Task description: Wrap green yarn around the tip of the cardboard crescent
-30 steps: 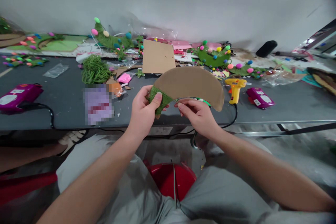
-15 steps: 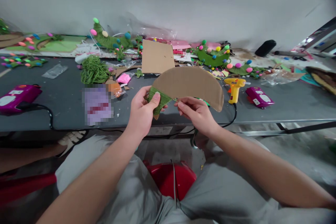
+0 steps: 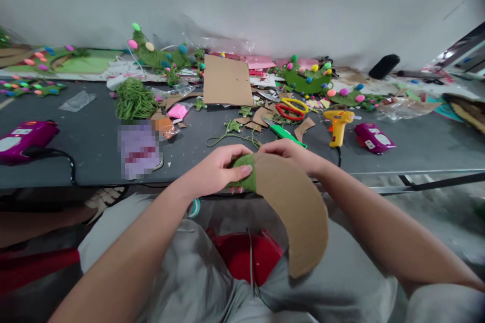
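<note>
A crescent of brown cardboard [image 3: 299,202] hangs tilted in front of me, its lower end over my lap. Green yarn [image 3: 247,176] is wound round its upper left end. My left hand [image 3: 227,169] is closed on that wrapped end, thumb on top and fingers behind. Just behind the upper edge, my right hand [image 3: 291,154] has its fingers curled; the cardboard hides their tips. A loose yarn strand [image 3: 223,139] lies on the table and runs toward this hand.
Beyond my hands are a green cutter [image 3: 284,133], red-and-yellow scissors [image 3: 291,109] and cardboard scraps [image 3: 261,117]. A yellow glue gun [image 3: 338,128] stands at right. Left lie a yarn bundle [image 3: 134,100] and a purple device [image 3: 28,141] with a cable. Pompom-trimmed green crescents [image 3: 308,81] line the back.
The crescent has swung down and toward me, its free end now over my lap. My right hand, which was pinching the yarn below the cardboard, has moved up behind its edge.
</note>
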Tool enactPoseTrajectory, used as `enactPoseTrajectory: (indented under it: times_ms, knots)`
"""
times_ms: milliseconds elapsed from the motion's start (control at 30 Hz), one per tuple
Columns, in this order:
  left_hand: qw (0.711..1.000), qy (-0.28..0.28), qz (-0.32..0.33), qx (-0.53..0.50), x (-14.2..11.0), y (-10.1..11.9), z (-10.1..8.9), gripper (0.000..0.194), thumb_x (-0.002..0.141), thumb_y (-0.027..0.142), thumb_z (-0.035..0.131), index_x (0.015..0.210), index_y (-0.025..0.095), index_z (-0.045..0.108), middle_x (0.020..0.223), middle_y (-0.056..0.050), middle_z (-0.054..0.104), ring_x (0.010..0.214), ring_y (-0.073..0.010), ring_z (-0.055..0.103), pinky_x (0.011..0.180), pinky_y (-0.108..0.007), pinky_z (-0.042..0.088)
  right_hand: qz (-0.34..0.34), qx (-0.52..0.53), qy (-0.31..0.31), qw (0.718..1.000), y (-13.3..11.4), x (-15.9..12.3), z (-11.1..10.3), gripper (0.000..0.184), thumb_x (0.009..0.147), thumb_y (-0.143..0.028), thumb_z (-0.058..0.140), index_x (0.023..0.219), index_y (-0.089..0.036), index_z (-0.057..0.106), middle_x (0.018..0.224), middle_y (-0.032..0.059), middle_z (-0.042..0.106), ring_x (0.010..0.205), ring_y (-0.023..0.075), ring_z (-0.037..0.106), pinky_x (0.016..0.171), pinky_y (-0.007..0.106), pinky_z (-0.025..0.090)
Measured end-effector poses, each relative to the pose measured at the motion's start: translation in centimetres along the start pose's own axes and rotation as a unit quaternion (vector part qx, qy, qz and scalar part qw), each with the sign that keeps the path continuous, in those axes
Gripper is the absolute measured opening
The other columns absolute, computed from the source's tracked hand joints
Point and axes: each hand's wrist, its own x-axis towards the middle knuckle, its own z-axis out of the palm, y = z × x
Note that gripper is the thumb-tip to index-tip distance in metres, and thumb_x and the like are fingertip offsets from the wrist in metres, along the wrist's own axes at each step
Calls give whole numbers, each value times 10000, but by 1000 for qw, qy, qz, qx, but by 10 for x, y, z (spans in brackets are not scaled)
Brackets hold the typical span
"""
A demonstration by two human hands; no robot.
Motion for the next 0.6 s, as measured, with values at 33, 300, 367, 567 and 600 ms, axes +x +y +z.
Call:
enactPoseTrajectory:
  times_ms: [33,300,367,567,600]
  knots:
    - [999,-26,-16,40,0,0,1,237,877,366,657,1031,195,602,810,-17,619,605,-133,606,505,-234,507,2,-11,-29,1000,0,1,-3,309,920,-400,577,997,-132,710,907,53,717,814,154,625,727,254,482]
    - [967,-11,-11,253,5,-8,5,240,844,299,624,1064,207,599,899,-54,693,612,-159,606,521,-254,457,29,-109,-88,990,-3,8,-11,291,921,-400,573,863,-138,688,703,-14,591,618,92,452,565,214,348]
    - [961,-10,-15,276,6,-8,6,274,851,309,615,1101,198,605,927,-76,709,622,-173,617,534,-269,462,32,-109,-63,992,-4,9,-10,329,909,-450,596,835,-142,686,646,-33,527,584,83,397,537,214,314]
    - [966,-14,-8,257,10,-8,8,278,880,308,573,1120,196,655,984,-84,723,649,-180,641,570,-284,484,40,-101,12,994,-13,9,-3,323,871,-457,656,792,-146,692,633,-22,577,592,89,442,536,223,334]
    - [969,0,-5,248,10,-9,8,267,879,310,575,1107,197,657,947,-73,717,630,-176,631,557,-282,476,47,-98,33,994,-16,8,-1,326,859,-461,670,768,-148,685,639,-15,597,598,92,462,542,225,346]
